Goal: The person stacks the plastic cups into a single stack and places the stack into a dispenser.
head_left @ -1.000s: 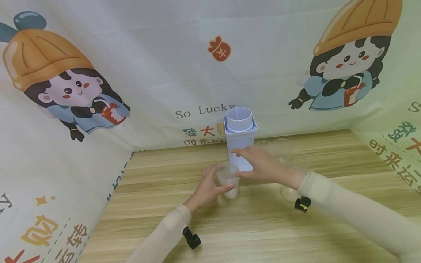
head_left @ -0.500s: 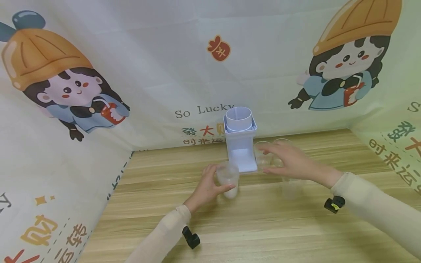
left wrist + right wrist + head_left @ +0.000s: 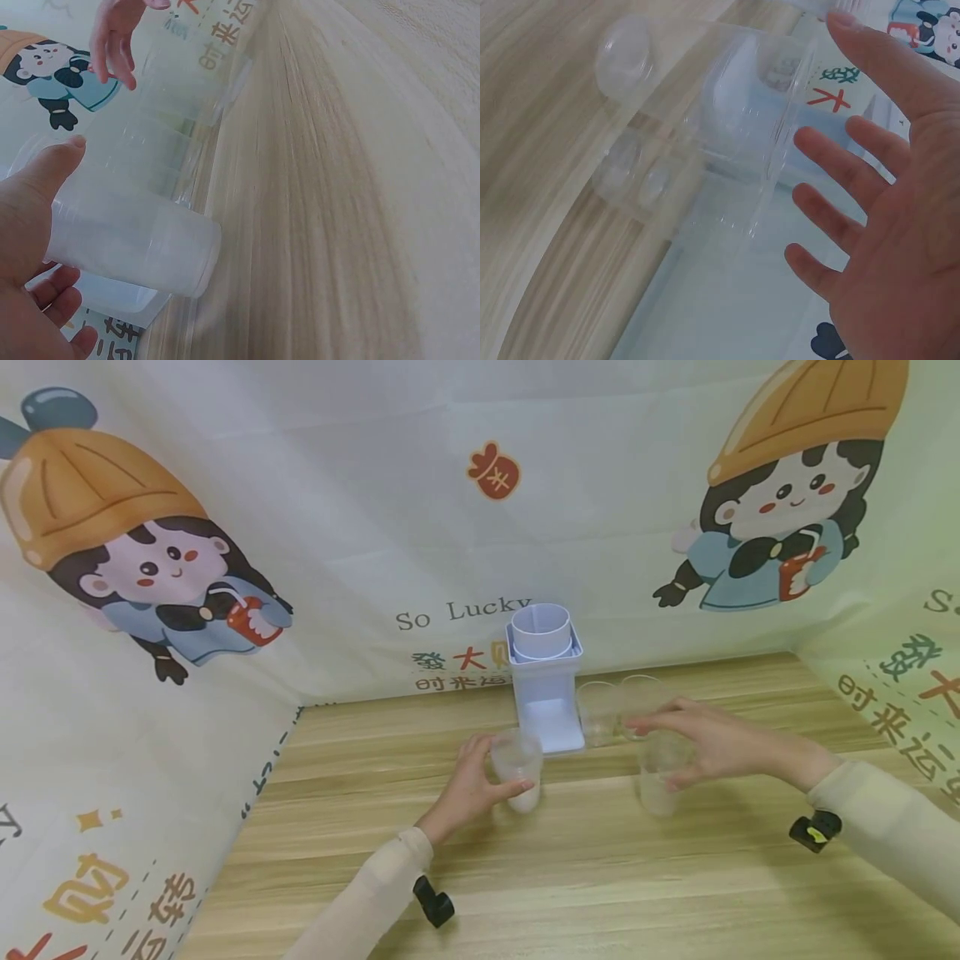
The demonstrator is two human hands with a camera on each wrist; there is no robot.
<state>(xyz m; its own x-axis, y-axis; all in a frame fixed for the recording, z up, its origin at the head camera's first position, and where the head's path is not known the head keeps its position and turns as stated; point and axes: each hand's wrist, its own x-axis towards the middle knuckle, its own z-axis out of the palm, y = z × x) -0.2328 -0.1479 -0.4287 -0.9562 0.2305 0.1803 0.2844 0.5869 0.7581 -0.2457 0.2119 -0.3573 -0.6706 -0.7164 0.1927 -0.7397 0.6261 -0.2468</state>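
- Standing near the middle of the frame, a frosted plastic cup (image 3: 517, 777) is held by the left hand (image 3: 471, 789), with the thumb laid along one side and the other fingers curled round the opposite side.
- Right of centre, a clear plastic cup (image 3: 658, 789) is set upright on the wooden tabletop (image 3: 600, 893), just beside the right hand (image 3: 723, 749), toward the lower left of its fingers.
- The right hand's fingers are spread, as is shown in the right wrist view; nothing is seen gripped by them, and whether the cup is touched cannot be told.
- Toward the upper left of that hand, two more clear cups (image 3: 598, 722) are placed side by side, the nearer one close to the pale lavender holder (image 3: 543, 685).
- The cups are judged to be light, thin-walled and rather slippery, easily dented or tipped by a hard squeeze.
- A gentle hold is best taken on the upper wall, just under the rim.
- Whether the frosted cup's whitish lower part is filled cannot be told, so its weight is left uncertain.
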